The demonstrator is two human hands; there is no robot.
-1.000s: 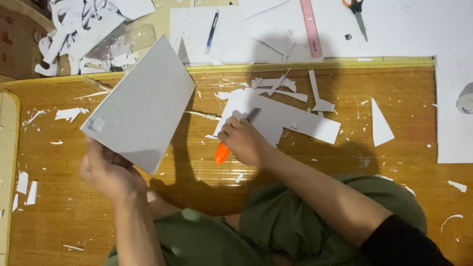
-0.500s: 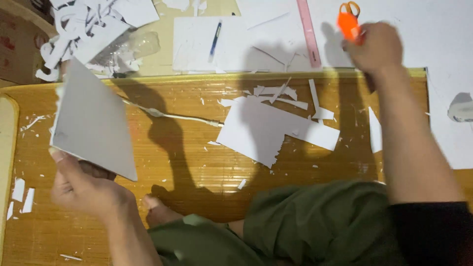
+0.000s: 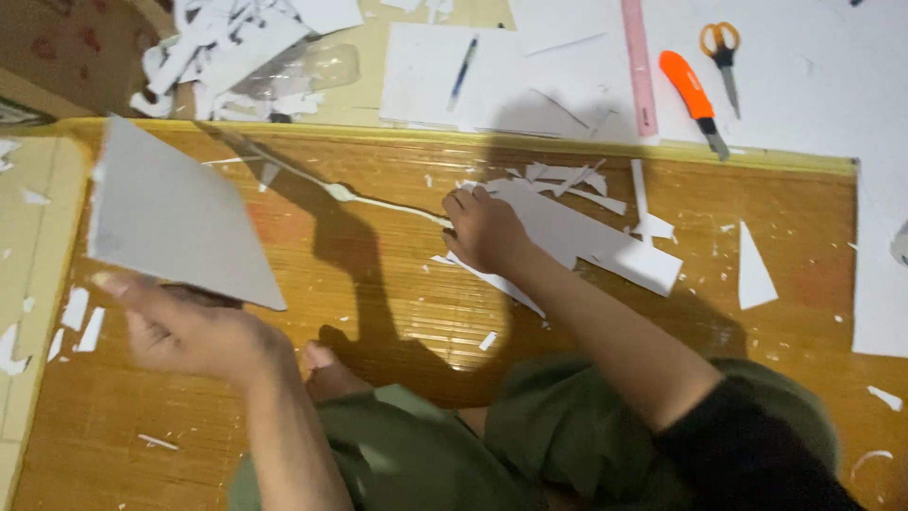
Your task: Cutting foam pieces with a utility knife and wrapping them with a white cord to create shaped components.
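Since half a second ago the right hand [image 3: 484, 230] has come back from the far side, where it held the orange utility knife [image 3: 692, 98]; the knife now lies alone on the white sheet [image 3: 804, 85] beyond the mat, just left of the orange-handled scissors [image 3: 723, 52]. Grey board [image 3: 170, 220] has tilted flatter and sits slightly further right.

Head view: left hand [image 3: 184, 326] holds the grey board up off the bamboo mat [image 3: 378, 303], thumb across the near edge, fingers hidden beneath, so a pinch on the lower edge. Board hangs over the mat's left end, well apart from the right hand. Right hand lies palm down, fingers curled loosely together, resting on the left end of the white paper offcuts [image 3: 605, 241] at mid-mat; whether it grips anything, cannot tell. Thin strips and a white triangle [image 3: 754, 270] scattered to the right of the offcuts. Long thin paper sliver [image 3: 374, 201] runs across the mat toward the right hand. Beyond the mat: pink ruler [image 3: 638, 66], blue pen [image 3: 463, 74] on paper, heap of white scraps [image 3: 218, 52] at far left. Green trousers [image 3: 530, 445] at the near edge, a bare foot [image 3: 331, 374] beside the left wrist
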